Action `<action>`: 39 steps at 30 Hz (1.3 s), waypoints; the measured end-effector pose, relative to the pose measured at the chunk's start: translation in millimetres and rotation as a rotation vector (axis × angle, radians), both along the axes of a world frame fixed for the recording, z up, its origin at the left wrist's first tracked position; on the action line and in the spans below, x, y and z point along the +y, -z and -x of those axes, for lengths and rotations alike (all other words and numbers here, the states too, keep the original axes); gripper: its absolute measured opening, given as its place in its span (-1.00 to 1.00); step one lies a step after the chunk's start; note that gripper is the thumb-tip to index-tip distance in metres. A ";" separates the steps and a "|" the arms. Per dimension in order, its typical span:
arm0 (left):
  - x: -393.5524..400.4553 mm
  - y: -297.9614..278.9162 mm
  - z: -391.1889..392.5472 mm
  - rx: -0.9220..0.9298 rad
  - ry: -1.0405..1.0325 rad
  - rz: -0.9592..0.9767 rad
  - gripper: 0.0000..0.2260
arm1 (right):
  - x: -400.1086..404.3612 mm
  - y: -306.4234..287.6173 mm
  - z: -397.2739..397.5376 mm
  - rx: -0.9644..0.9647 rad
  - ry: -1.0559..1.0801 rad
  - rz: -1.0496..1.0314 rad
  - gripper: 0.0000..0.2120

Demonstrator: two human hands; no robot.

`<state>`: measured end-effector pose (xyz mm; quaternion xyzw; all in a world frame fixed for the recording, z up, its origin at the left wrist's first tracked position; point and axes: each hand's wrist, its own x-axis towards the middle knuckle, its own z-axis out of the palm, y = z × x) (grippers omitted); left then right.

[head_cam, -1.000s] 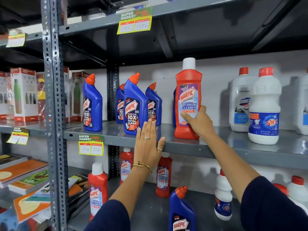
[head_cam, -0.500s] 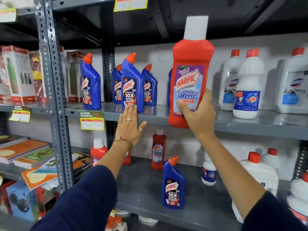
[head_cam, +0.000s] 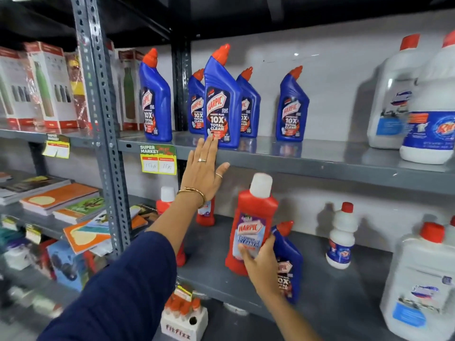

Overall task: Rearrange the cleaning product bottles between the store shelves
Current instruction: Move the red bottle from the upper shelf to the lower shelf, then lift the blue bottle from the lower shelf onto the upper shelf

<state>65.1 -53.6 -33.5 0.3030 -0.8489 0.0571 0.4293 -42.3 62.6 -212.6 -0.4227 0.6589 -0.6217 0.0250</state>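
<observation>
- The red bottle (head_cam: 251,225), which a second ago stood on the upper shelf (head_cam: 320,161) and half a second ago was lifted clear of it, is now down at the level of the lower shelf (head_cam: 344,279).
- The right hand (head_cam: 261,264) is clamped round its lower body, thumb across the label; the bottle tilts slightly, white cap up.
- Whether its base touches the lower shelf I cannot tell; it looks just above or just landing, right beside a blue bottle (head_cam: 288,262) standing behind the hand.
- The left hand (head_cam: 204,173) has hardly moved: open and flat, fingers spread, resting against the front edge of the upper shelf, its fingertips just touching the foot of the front blue bottle (head_cam: 221,99) there. It grips nothing.
- The spot the red bottle left on the upper shelf is now bare, leaving blue bottles grouped at the left and white jugs (head_cam: 428,114) at the right.
- My reading: the transfer between shelves is nearly done; what remains is setting the bottle down upright and letting go.
- Risk: the blue bottle close by could be knocked as the hand releases.
</observation>
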 end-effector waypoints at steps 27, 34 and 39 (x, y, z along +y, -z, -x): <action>-7.7 8.2 4.9 0.099 0.044 0.011 -0.49 | -35.9 44.0 -4.2 0.235 0.099 -0.232 -0.20; 20.8 -0.7 10.1 0.076 0.003 -0.108 -0.49 | 2.0 1.5 5.8 0.537 0.223 -0.105 -0.79; 55.4 -4.0 34.0 -0.021 0.029 0.022 -0.51 | 35.8 -4.7 36.3 0.618 0.414 -0.194 -0.73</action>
